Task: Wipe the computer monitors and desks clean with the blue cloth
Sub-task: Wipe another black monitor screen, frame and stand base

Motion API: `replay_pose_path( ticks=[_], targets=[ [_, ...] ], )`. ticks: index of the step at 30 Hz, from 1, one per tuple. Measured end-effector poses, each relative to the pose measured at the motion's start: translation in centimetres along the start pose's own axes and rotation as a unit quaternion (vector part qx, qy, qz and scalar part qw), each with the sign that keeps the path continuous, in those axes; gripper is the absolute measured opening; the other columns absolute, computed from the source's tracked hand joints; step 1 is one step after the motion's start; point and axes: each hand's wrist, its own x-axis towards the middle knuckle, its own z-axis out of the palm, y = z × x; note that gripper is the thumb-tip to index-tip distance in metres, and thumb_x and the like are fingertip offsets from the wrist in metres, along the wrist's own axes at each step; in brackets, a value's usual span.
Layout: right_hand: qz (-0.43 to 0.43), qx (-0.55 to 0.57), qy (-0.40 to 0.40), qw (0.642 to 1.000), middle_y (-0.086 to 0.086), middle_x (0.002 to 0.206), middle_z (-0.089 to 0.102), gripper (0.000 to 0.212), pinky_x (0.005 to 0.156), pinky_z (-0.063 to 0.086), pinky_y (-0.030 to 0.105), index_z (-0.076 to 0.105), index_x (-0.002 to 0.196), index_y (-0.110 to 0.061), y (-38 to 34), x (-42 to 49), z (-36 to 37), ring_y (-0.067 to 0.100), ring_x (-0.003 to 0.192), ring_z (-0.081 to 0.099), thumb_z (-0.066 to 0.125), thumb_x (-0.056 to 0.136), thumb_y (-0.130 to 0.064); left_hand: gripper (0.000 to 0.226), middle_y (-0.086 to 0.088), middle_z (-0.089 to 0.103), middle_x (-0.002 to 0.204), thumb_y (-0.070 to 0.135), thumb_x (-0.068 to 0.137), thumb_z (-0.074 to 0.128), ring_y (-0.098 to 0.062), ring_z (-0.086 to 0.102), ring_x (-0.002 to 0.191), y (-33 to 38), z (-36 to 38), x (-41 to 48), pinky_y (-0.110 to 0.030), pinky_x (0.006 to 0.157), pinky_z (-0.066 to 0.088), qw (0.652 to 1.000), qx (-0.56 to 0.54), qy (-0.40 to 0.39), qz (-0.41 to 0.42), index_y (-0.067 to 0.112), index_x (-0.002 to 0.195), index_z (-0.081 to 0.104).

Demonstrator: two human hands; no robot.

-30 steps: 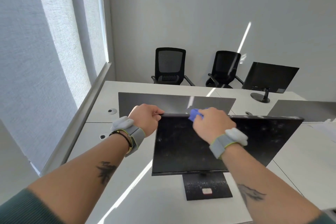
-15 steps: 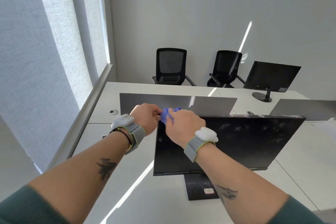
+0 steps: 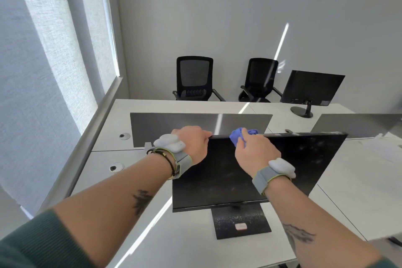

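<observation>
Head view: our left hand (image 3: 195, 143) grips the monitor (image 3: 293, 165) top corner, our right hand (image 3: 255, 151) pinches the cloth (image 3: 237, 136) on its top edge. Hard pressing could tip the monitor backward.

Two black chairs (image 3: 194, 76) well beyond left hand (image 3: 194, 143); grey divider panel (image 3: 163, 128) just behind it; window blinds (image 3: 54, 50) far left.

One cam, head-worn, wide-angle. Looks fwd + down, from above and just in front of the monitor (image 3: 217, 172), close to its top edge. Desk (image 3: 191, 246) under the monitor, chairs (image 3: 194, 78) + wall (image 3: 239, 6) beyond it, window (image 3: 54, 50) to its left.
</observation>
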Motion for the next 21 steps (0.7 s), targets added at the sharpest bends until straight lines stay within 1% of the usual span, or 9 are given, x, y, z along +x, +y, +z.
replay_pose_path(
  ticks=[3,5,7,11,14,16,18,20,21],
  targets=[
    [-0.010,-0.043,-0.001,0.999,0.003,0.114,0.058,0.040,0.065,0.037,0.030,0.045,0.139,-0.029,0.2,-0.1,-0.7,0.024,0.096,0.061,0.029,0.103,-0.036,0.029,0.003,0.063,0.115,0.027,0.101,0.036,-0.028,0.061,0.107,3.2,0.4,1.8,-0.036,0.077,0.038,0.998,0.026,-0.046,0.020,0.031,0.119,0.059],
    [-0.031,-0.079,-0.013,0.996,0.002,0.117,0.058,0.040,0.067,0.037,0.031,0.044,0.140,-0.031,1.3,0.3,-1.3,0.025,0.098,0.061,0.030,0.102,-0.036,0.021,0.004,0.066,0.109,0.025,0.097,0.038,-0.029,0.063,0.098,4.6,0.6,2.6,-0.037,0.076,0.037,0.998,0.028,-0.054,0.015,0.030,0.105,0.058],
    [-0.015,-0.101,-0.025,0.994,0.003,0.115,0.060,0.036,0.069,0.038,0.031,0.050,0.131,-0.031,3.4,1.1,-2.1,0.026,0.097,0.061,0.032,0.100,-0.034,0.016,0.002,0.065,0.100,0.022,0.095,0.039,-0.028,0.061,0.088,5.5,0.8,3.1,-0.040,0.079,0.036,0.998,0.025,-0.064,0.016,0.029,0.094,0.053],
    [0.072,-0.100,-0.056,0.991,0.006,0.115,0.062,0.030,0.069,0.038,0.031,0.057,0.119,-0.029,7.9,2.4,-3.7,0.029,0.094,0.059,0.039,0.095,-0.028,0.025,0.006,0.066,0.096,0.023,0.094,0.037,-0.024,0.060,0.090,5.3,0.9,3.2,-0.044,0.095,0.038,0.998,0.006,-0.055,-0.017,0.029,0.101,0.061],
    [0.044,-0.076,-0.044,0.995,0.004,0.115,0.060,0.008,0.069,0.035,0.030,0.046,0.096,-0.031,6.5,2.0,-2.8,0.028,0.087,0.056,0.042,0.092,-0.026,0.027,0.008,0.065,0.092,0.023,0.090,0.035,-0.023,0.060,0.089,5.7,1.1,3.3,-0.046,0.097,0.038,0.997,0.011,-0.060,-0.045,0.030,0.098,0.060],
    [-0.011,-0.074,-0.027,0.997,0.005,0.119,0.058,0.024,0.069,0.034,0.031,0.048,0.116,-0.030,4.2,1.4,-1.5,0.030,0.095,0.062,0.041,0.093,-0.030,0.023,0.008,0.064,0.092,0.026,0.092,0.034,-0.022,0.061,0.090,7.5,1.7,3.7,-0.046,0.096,0.037,0.997,0.019,-0.057,-0.041,0.029,0.094,0.056],
    [-0.076,-0.082,-0.027,0.993,0.003,0.121,0.057,0.049,0.068,0.036,0.033,0.034,0.146,-0.030,1.8,0.7,-0.5,0.029,0.098,0.064,0.038,0.097,-0.039,0.024,0.008,0.065,0.095,0.032,0.095,0.032,-0.022,0.063,0.091,8.6,2.2,4.2,-0.045,0.093,0.036,0.998,0.021,-0.050,-0.035,0.029,0.092,0.055],
    [-0.105,-0.090,-0.030,0.990,0.001,0.121,0.055,0.056,0.067,0.038,0.034,0.023,0.153,-0.033,2.2,0.7,-0.8,0.028,0.095,0.064,0.035,0.099,-0.042,0.024,0.007,0.067,0.095,0.031,0.095,0.031,-0.023,0.064,0.091,9.9,3.1,4.8,-0.043,0.089,0.034,0.999,0.027,-0.032,-0.032,0.028,0.092,0.055],
    [-0.100,-0.095,-0.030,0.990,0.002,0.121,0.055,0.053,0.068,0.037,0.034,0.026,0.151,-0.034,3.4,1.1,-0.9,0.029,0.095,0.064,0.036,0.099,-0.040,0.022,0.007,0.067,0.094,0.027,0.093,0.032,-0.023,0.063,0.091,10.1,3.4,5.0,-0.042,0.087,0.033,0.999,0.029,-0.020,-0.029,0.028,0.091,0.053]
  ],
)
